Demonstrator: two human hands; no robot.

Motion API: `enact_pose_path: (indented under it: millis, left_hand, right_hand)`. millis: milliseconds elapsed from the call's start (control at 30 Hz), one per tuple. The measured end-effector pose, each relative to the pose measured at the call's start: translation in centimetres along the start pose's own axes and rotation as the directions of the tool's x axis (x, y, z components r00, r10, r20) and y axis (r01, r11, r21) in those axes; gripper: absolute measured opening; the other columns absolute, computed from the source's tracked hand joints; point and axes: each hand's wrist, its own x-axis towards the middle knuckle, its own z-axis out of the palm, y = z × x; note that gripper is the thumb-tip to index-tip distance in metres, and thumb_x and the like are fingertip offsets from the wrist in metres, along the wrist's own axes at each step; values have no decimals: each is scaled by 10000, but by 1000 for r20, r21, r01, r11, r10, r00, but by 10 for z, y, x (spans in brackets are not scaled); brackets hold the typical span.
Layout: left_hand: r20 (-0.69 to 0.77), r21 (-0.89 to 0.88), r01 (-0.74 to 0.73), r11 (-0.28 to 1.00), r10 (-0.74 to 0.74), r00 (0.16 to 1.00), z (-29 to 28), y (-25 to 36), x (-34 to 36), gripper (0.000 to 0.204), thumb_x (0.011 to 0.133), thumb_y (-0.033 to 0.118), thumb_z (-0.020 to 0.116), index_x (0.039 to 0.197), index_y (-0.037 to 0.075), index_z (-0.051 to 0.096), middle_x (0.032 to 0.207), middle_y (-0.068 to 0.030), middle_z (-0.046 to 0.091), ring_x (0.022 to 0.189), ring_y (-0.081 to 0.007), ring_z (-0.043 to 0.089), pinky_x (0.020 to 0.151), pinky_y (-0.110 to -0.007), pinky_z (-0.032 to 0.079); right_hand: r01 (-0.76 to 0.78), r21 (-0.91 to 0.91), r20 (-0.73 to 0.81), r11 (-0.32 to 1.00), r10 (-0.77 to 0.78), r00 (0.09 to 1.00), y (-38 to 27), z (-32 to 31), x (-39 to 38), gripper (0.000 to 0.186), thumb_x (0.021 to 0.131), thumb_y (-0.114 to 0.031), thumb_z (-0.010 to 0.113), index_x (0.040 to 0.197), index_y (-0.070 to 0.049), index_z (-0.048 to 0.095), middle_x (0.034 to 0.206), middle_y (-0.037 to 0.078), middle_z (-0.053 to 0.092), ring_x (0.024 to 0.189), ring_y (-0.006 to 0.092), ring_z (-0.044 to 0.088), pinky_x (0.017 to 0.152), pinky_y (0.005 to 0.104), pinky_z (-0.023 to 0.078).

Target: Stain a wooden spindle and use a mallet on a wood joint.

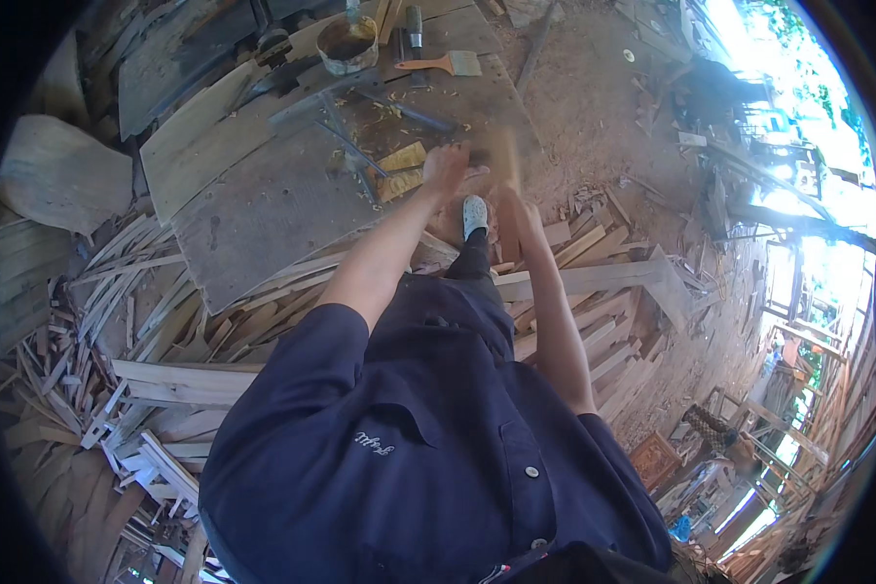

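Over the right edge of the wooden workbench (pixel 263 209), my left hand (pixel 445 167) is closed, with its fingers curled beside a yellowish wood block (pixel 401 171). What it grips, if anything, is hidden; a small dark shape shows by its fingertips. Farther right, my right hand (pixel 519 211) is wrapped round a pale wooden piece (pixel 507 164), smeared by motion, which stands up from the fist. Its kind does not show. On the bench left of the block lie crossed metal bars (pixel 352 146) and a dark metal tool (pixel 419 116).
Farther back on the bench are a stained bucket (pixel 347 47), a flat paintbrush (pixel 445 64) and a handled tool (pixel 415 27). Wood strips (pixel 146 268) heap up at the left, and planks (pixel 594 282) lie by my right forearm. My shoe (pixel 474 216) is beneath my hands.
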Motion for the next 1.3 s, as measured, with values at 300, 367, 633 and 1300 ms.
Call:
enact_pose_path:
  millis: [300,367,633,1300]
  left_hand:
    - [27,-48,18,999,-17,999,-3,-1,3,697,814,716,679,1053,63,627,927,-132,752,929,-298,747,819,-403,581]
    - [-8,-34,1,999,-1,1000,0,1,1,684,821,706,683,1047,63,626,937,-135,750,932,-298,745,818,-404,578]
    - [-51,-27,-34,999,32,998,-5,4,0,606,883,644,668,1040,60,632,998,-147,741,954,-297,737,826,-420,569]
    - [-313,-376,-207,903,86,946,-58,-1,-21,227,811,308,736,818,105,634,749,-140,694,729,-370,705,651,-490,541]
  right_hand:
    - [-89,400,-244,912,199,949,12,20,0,625,968,-611,613,982,11,673,833,73,631,736,184,627,667,349,510]
    - [47,597,-424,801,266,866,8,24,-4,643,963,-623,614,996,16,681,846,84,644,734,180,627,666,341,512]
    - [-76,545,-181,835,206,962,21,25,-2,617,951,-619,628,955,-4,671,761,69,623,645,183,627,578,353,505]
    - [-90,259,-27,962,101,995,19,26,-64,462,1030,-476,624,1170,-36,598,753,35,588,598,117,584,516,287,485]
